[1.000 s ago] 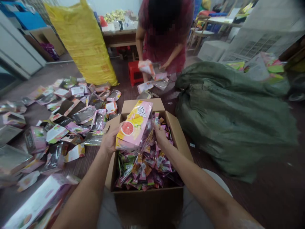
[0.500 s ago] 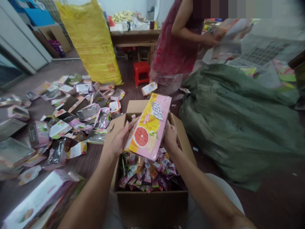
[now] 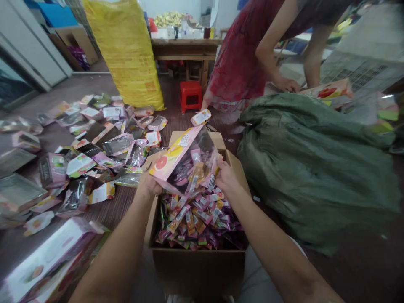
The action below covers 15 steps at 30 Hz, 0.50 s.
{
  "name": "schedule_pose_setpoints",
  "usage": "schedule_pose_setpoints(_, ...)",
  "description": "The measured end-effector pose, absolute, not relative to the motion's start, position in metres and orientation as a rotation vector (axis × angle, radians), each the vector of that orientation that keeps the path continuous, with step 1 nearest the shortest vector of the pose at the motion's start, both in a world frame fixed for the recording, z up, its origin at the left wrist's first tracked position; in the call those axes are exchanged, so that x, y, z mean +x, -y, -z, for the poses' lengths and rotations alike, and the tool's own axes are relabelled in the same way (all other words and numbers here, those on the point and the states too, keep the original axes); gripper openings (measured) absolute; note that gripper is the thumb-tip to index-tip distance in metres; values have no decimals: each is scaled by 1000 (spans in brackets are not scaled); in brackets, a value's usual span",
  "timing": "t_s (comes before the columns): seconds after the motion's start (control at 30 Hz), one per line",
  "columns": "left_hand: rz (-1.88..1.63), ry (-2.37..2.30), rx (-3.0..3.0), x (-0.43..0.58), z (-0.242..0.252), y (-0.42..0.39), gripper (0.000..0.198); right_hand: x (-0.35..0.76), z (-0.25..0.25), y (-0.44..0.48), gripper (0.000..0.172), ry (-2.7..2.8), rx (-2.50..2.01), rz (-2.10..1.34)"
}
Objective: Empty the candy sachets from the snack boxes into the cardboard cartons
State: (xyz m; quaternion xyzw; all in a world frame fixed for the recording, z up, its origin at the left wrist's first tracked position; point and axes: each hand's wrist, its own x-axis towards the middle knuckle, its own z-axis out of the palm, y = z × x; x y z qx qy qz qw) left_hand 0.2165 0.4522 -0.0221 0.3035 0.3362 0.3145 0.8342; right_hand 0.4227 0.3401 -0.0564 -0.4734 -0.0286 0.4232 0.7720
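Note:
Both my hands hold a pink and yellow snack pouch point(image 3: 181, 162) with a grapefruit picture, above an open cardboard box point(image 3: 197, 263). My left hand point(image 3: 148, 185) grips the pouch's left lower edge. My right hand point(image 3: 225, 176) grips its right side. The pouch is tilted, its clear face towards me, with several small wrapped sweets visible inside. The box below is heaped with small colourful sweet sachets point(image 3: 195, 223).
Many empty pouches point(image 3: 94, 155) lie scattered on the floor to the left. A big green sack point(image 3: 312, 164) lies on the right, a tall yellow sack point(image 3: 129, 50) and a red stool point(image 3: 190, 94) behind. A person in a red dress point(image 3: 243, 59) bends over at the back right.
I have turned the pouch from its printed front to its clear side, tilting it left. The other person has moved right and bent down towards the green sack.

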Motion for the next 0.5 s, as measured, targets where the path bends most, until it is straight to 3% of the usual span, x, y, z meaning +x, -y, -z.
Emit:
schedule_pose_setpoints(0.1, -554, -705, 799, 197, 18, -458, 70, 409, 55, -347, 7, -57, -1049, -875)
schedule_pose_setpoints(0.23, -469, -880, 1261, 178, 22, -455, 75, 379, 48, -343, 12, -44, -1055, -874)
schedule_pose_setpoints(0.4, -505, -959, 1098, 169, 30, -452, 48, 355, 26, -312, 39, 401, -963, -1165)
schedule_pose_setpoints(0.5, -556, -932, 954, 161, 26, -457, 49, 358, 17, -308, 35, 789, -1186, -1215)
